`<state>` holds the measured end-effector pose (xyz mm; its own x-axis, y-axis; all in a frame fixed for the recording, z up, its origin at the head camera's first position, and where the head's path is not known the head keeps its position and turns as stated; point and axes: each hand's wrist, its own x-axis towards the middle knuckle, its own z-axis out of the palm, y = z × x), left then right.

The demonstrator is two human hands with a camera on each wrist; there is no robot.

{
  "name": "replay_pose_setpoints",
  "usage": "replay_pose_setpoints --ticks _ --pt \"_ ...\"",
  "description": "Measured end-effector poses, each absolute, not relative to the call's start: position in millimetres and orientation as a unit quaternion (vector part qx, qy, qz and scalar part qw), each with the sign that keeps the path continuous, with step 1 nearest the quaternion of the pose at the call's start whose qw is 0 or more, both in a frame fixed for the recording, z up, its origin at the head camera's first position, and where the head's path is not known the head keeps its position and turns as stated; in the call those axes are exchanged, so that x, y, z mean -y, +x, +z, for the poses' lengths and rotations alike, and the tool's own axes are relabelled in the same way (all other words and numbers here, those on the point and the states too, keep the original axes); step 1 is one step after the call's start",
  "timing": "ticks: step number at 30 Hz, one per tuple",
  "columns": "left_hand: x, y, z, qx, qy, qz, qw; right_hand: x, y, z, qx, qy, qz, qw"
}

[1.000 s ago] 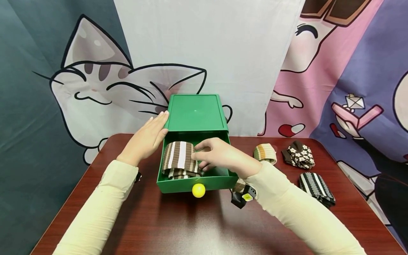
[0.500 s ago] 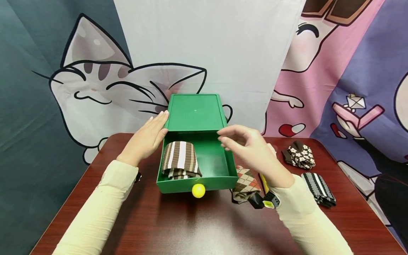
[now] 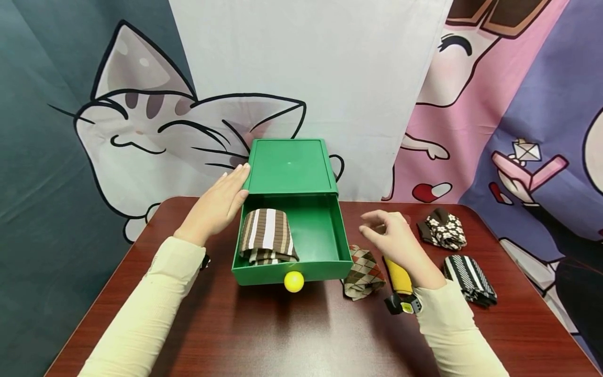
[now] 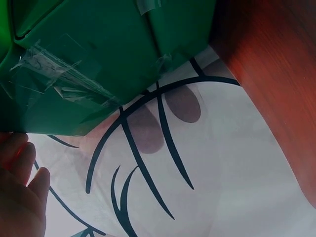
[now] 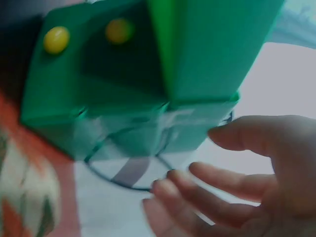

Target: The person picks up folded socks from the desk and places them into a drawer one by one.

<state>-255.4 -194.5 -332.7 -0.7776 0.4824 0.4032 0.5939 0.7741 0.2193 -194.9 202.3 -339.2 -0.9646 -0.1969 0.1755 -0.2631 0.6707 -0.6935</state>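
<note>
My left hand [image 3: 214, 201] lies with straight fingers along the left side of a green drawer box [image 3: 289, 165]. The box's drawer [image 3: 317, 230] is pulled out toward me, a yellow knob [image 3: 294, 281] on its front. A folded pair of brown-and-white striped socks [image 3: 267, 230] lies in the drawer's left half. To the right of the drawer, my right hand [image 3: 395, 235] hovers over the table with loosely bent fingers and nothing in them. It covers most of a cream sock roll behind it. Argyle socks [image 3: 364, 275] and yellow socks [image 3: 400, 277] lie below that hand.
Farther right on the brown table [image 3: 282, 330] are dark flowered socks [image 3: 445, 229] and folded black-and-white socks [image 3: 469, 277]. A cartoon-print cloth [image 3: 367, 78] hangs behind the box. Clear tape [image 4: 64, 74] shows on the box's side in the left wrist view.
My right hand has left the striped socks in the drawer and moved right, out past the drawer's side. The left hand and the box have stayed in place.
</note>
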Motion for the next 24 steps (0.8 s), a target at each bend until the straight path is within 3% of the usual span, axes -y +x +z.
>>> replay_pose_setpoints --ticks 13,24 --pt "193 -256 -334 0.926 -0.292 -0.174 0.166 -217 -201 -381 0.956 0.064 0.275 -0.082" --pt "194 -256 -334 0.926 -0.29 -0.172 0.169 -216 -196 -400 0.946 0.066 0.293 -0.118"
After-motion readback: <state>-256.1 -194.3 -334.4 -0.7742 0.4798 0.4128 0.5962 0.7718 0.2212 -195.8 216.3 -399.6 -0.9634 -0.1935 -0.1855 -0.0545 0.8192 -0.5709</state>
